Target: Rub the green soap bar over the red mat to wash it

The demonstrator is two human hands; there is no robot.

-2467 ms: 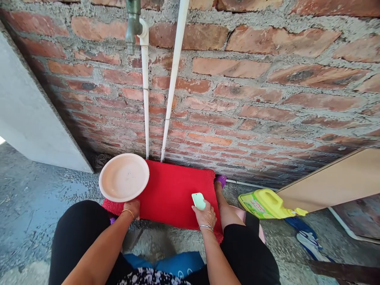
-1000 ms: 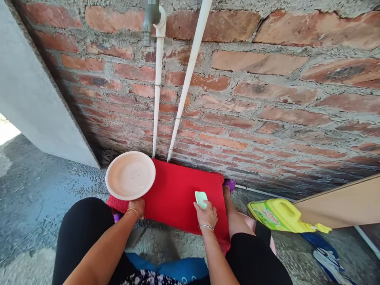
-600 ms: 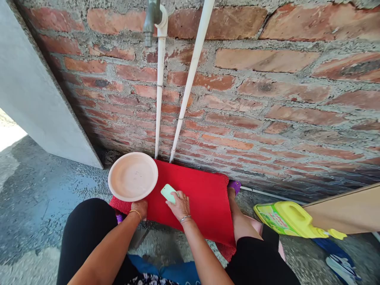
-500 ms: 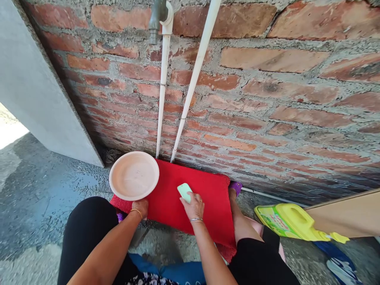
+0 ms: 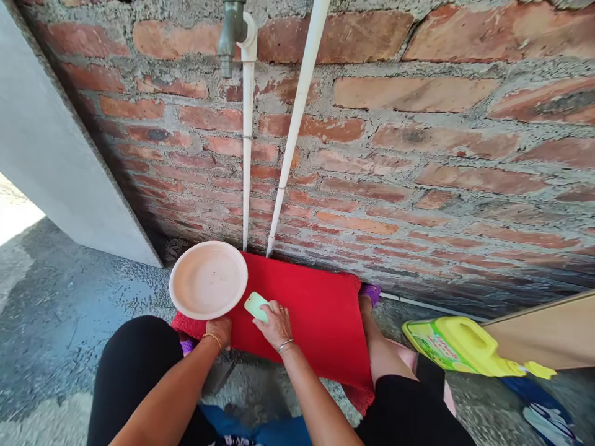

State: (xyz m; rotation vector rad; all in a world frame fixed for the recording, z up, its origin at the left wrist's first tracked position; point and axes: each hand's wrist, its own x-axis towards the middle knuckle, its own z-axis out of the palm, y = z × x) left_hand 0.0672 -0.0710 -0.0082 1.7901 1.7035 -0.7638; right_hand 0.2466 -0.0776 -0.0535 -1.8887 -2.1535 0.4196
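Note:
A red mat [image 5: 307, 310] with a fluffy edge lies stretched out in front of me, between my feet. My left hand [image 5: 218, 333] is closed at its near left edge, just below the rim of a pale pink basin [image 5: 179, 291]; the fingertips are hidden. The basin sits over the mat's left end and looks shallow, with small specks inside. In my right hand [image 5: 276, 325] is a pale green scrub brush [image 5: 255, 306], flat back up with a small hole at one corner. It is over the mat, close to the basin; its underside is hidden.
A brick wall [image 5: 418, 142] stands ahead with two white pipes [image 5: 297, 118] and a tap [image 5: 227, 40]. A grey slab [image 5: 69, 155] leans at left. Rightward lie a yellow detergent bottle [image 5: 458, 347], a cardboard sheet [image 5: 548, 334] and a shoe [image 5: 548, 421]. The left floor [image 5: 102, 285] looks wet.
My right hand has moved left across the mat with the scrub brush, nearer to the basin. My left hand and the basin stay about in place; the view has shifted slightly.

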